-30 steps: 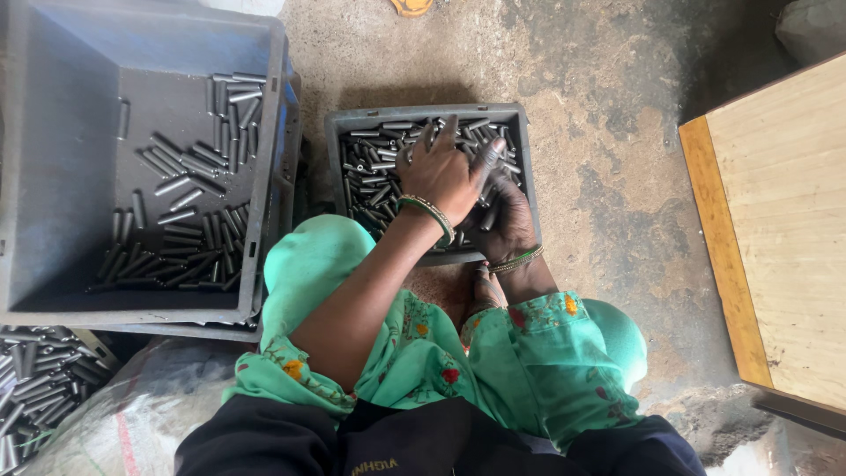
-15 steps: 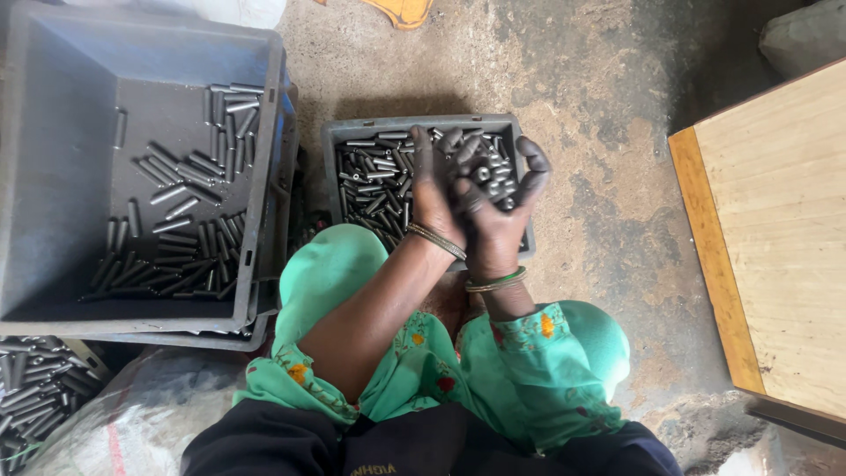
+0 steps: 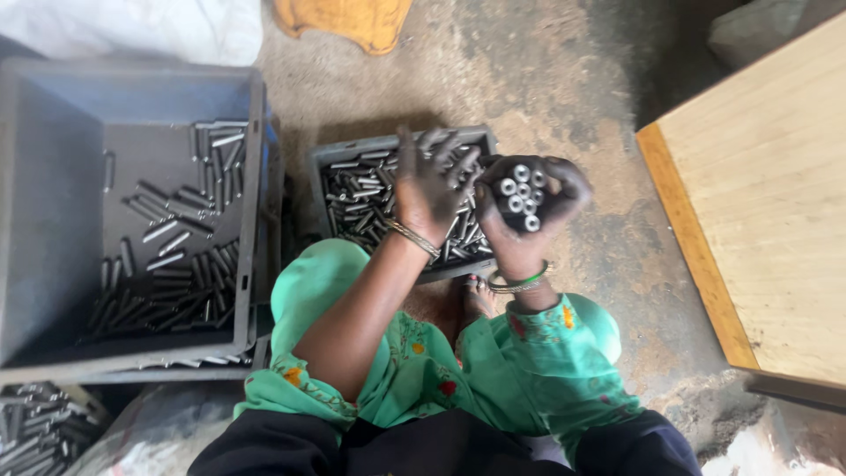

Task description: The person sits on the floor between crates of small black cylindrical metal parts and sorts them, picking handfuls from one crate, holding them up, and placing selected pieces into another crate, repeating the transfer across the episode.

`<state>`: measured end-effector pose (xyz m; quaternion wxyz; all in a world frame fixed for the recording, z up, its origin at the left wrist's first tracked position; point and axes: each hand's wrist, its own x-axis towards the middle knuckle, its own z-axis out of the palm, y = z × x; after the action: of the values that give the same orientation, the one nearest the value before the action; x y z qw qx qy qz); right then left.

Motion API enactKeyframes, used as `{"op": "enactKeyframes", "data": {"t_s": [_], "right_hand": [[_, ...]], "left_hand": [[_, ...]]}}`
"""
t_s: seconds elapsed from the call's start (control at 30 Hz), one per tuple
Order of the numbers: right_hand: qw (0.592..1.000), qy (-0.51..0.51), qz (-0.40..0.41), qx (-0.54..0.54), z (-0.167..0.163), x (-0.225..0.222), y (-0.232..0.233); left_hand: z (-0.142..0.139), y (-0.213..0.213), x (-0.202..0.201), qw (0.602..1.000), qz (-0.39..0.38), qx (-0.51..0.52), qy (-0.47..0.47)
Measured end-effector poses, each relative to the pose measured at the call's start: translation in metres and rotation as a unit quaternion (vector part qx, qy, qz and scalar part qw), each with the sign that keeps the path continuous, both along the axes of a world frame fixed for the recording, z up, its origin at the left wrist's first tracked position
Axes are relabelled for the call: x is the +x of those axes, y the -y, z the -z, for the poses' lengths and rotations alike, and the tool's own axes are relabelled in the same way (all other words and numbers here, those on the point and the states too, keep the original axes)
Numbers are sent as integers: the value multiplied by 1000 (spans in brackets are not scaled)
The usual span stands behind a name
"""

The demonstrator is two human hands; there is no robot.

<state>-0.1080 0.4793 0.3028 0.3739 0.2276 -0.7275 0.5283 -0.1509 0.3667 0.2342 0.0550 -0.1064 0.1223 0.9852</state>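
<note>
My right hand point(image 3: 527, 211) is raised over the small grey tray point(image 3: 338, 157) and grips a bundle of several short metal tubes point(image 3: 521, 196), their round ends facing up. My left hand point(image 3: 429, 187) hovers flat with fingers spread over the loose metal tubes point(image 3: 357, 198) in that tray, just left of the bundle. Both hands are dark with grime and wear bangles at the wrist. My knees in green cloth sit below the tray.
A large grey crate point(image 3: 53, 211) on the left holds more metal tubes point(image 3: 172, 256). Another pile of tubes point(image 3: 35, 427) lies at the bottom left. A wooden board point(image 3: 767, 203) stands to the right on the concrete floor. An orange cloth point(image 3: 348, 22) lies at the top.
Both hands were down in the small tray gathering tubes. My right hand has since lifted up with a bundle of tubes, and my left hand has opened beside it.
</note>
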Motion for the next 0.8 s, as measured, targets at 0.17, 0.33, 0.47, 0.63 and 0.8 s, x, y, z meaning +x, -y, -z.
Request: {"op": "enactKeyframes", "data": {"t_s": [0.17,0.33,0.47,0.63,0.8], "right_hand": [[990,-116,-34,77,-62,8,-27],[971,-195,-6,138,-127,39,-54],[944,-269,14,190,-163,61,-70],[951,-197,75,226,-187,88,-93],[967,-166,47,188,-190,105,-108]], "left_hand": [[14,24,-13,999,9,-35,23],[25,46,-13,994,-7,-97,50],[31,65,-10,989,-24,-137,51],[35,77,-11,985,-11,-162,52],[39,83,-11,983,-16,-172,66]]}}
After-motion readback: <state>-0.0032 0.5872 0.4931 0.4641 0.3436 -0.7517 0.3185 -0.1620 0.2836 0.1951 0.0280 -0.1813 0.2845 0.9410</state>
